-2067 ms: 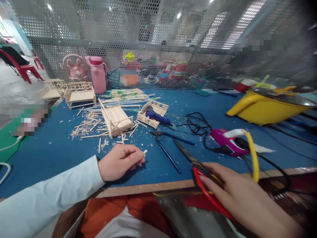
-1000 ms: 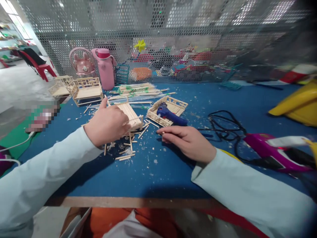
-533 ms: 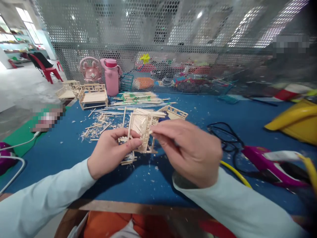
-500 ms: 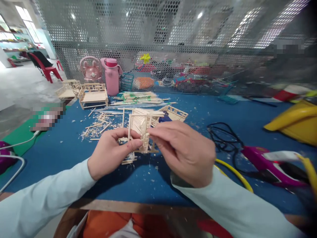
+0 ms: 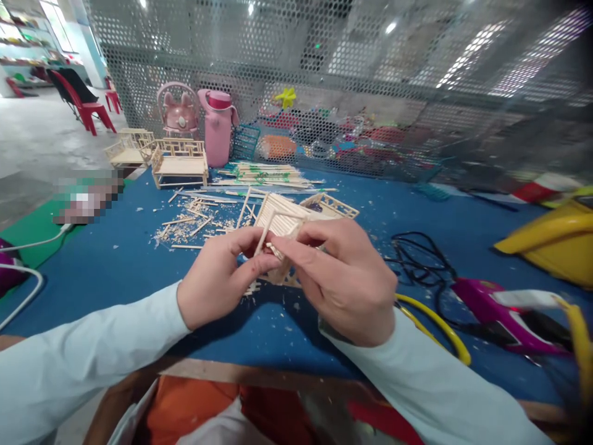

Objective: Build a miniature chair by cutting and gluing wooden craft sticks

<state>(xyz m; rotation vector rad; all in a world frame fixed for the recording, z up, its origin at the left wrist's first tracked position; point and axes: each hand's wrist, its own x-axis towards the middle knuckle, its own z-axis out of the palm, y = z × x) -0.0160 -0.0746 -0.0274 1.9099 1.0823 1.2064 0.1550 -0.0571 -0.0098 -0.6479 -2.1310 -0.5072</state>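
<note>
Between both hands, above the blue table [image 5: 152, 296], is a small model made of thin wooden sticks [image 5: 278, 213], with a slatted panel and a frame. My left hand [image 5: 222, 275] pinches its left side, thumb below and fingers behind. My right hand [image 5: 345, 272] is closed against its right side, with the index fingertip pressed near the lower front, by a short stick end. The fingers hide much of the model's lower part. Just behind it lies another stick frame [image 5: 331, 204], partly covered.
Two finished-looking stick benches [image 5: 180, 164] stand at the back left, near a pink bottle [image 5: 217, 133]. Stick scraps [image 5: 189, 222] and a stick bundle [image 5: 266, 173] lie behind my hands. At right are a purple glue-gun-like tool [image 5: 504, 312], black cable [image 5: 421, 259] and yellow tube [image 5: 445, 327].
The stick model has turned and tilted, so its slatted panel shows more. My right index finger has stretched forward across its front. The camera view has shifted slightly.
</note>
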